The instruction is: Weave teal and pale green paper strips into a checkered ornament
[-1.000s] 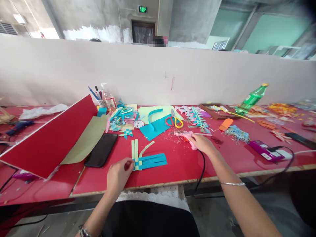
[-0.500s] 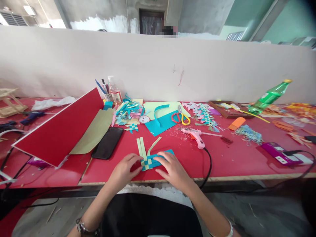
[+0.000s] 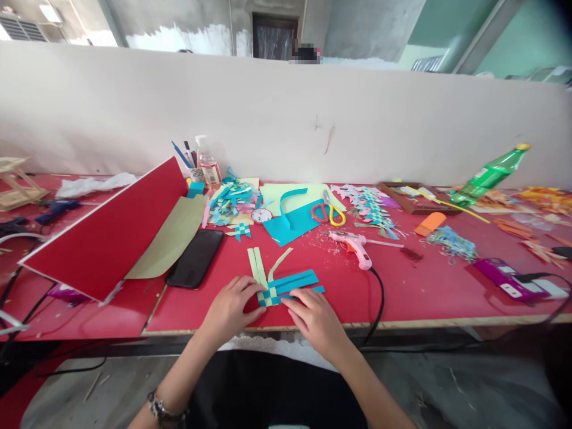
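- Woven turquoise and pale-green paper strips [image 3: 273,292]: laid flat near the front edge of the red table [image 3: 411,295].
- Left hand [image 3: 229,305]: thumb and fingers spread at the weave's left end.
- Right hand [image 3: 316,314]: rested on turquoise strips; pinch cannot be told.
- Risk: weave possibly loosened by uneven pulling.
- Behind: white partition [image 3: 259,119], concrete wall [image 3: 364,30].

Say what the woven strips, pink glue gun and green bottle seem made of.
Woven strips: likely matte paper; thin, flat, with straight cut edges.
Pink glue gun: probably smooth moulded plastic; even-coloured body.
Green bottle: likely glossy plastic; see-through with bright highlights, though glass isn't ruled out.
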A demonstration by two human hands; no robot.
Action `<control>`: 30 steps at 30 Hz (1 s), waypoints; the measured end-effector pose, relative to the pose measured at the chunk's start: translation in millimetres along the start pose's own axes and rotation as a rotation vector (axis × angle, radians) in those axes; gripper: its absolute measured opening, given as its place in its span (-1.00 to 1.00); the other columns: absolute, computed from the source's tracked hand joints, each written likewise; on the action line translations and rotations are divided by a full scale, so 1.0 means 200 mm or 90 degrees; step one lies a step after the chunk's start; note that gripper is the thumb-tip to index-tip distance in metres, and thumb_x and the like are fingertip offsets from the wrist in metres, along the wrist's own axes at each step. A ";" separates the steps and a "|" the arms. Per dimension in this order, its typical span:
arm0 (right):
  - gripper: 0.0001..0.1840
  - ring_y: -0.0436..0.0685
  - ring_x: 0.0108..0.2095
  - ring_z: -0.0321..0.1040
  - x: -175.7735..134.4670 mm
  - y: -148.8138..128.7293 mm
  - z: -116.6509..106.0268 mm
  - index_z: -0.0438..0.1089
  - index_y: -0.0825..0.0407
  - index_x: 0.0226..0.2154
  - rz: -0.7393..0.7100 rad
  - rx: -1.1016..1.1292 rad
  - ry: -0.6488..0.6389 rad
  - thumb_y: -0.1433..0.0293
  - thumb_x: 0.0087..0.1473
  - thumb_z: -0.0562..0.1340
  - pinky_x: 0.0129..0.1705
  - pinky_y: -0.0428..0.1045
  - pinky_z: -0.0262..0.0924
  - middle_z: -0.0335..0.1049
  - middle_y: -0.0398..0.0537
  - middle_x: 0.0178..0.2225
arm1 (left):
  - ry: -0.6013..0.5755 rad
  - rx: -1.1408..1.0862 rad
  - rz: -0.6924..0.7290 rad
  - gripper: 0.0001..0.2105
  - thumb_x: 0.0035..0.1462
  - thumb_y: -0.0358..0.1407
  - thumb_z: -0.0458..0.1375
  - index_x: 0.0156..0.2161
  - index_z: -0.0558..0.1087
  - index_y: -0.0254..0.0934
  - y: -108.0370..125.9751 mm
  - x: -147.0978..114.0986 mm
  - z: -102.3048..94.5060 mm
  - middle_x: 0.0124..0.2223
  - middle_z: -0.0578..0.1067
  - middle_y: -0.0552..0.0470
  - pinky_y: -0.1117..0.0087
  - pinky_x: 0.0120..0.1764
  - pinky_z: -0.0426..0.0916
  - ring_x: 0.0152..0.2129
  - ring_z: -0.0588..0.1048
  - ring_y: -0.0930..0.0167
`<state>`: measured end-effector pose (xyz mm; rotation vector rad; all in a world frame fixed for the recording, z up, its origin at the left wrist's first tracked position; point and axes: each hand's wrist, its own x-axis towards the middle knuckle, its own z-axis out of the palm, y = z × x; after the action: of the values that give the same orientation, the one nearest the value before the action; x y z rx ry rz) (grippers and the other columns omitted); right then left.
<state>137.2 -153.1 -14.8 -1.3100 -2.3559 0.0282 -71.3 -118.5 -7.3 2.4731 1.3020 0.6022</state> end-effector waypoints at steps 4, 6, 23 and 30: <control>-0.70 0.09 -0.20 0.24 -0.02 0.01 0.00 0.32 -0.07 -0.15 0.006 -0.005 0.008 0.45 0.09 0.00 -0.21 0.00 0.15 0.32 -0.04 -0.22 | 0.012 -0.019 0.009 -0.74 0.00 -0.23 0.08 -0.15 0.36 -0.19 -0.01 0.00 0.01 -0.19 0.36 -0.04 0.35 -0.24 0.29 -0.28 0.34 0.36; -0.69 0.10 -0.20 0.24 -0.02 0.02 0.00 0.33 -0.08 -0.15 0.007 -0.007 0.011 0.45 0.08 0.00 -0.22 0.01 0.16 0.32 -0.03 -0.22 | 0.012 -0.024 0.008 -0.74 -0.01 -0.24 0.08 -0.16 0.36 -0.19 -0.01 0.01 0.01 -0.19 0.36 -0.04 0.35 -0.24 0.29 -0.27 0.34 0.36; -0.74 0.13 -0.11 0.19 0.03 0.02 0.01 0.27 -0.06 -0.15 0.091 0.007 -0.013 0.37 0.08 0.03 -0.02 0.16 -0.11 0.29 -0.05 -0.13 | 0.010 0.018 0.012 -0.78 0.06 -0.25 0.02 -0.17 0.37 -0.22 0.03 0.04 0.04 -0.21 0.36 -0.03 0.34 -0.23 0.28 -0.27 0.33 0.36; -0.77 0.11 -0.19 0.21 0.03 0.01 0.00 0.28 -0.09 -0.18 0.133 0.012 -0.020 0.34 0.08 0.05 -0.12 0.11 -0.15 0.29 -0.08 -0.21 | 0.012 0.016 0.006 -0.80 0.07 -0.25 0.02 -0.19 0.37 -0.22 0.02 0.04 0.04 -0.20 0.35 -0.02 0.34 -0.22 0.27 -0.26 0.32 0.36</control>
<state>135.8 -146.9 -12.2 -1.5502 -2.2288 0.1356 -60.0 -115.4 -11.0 2.5006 1.3133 0.6167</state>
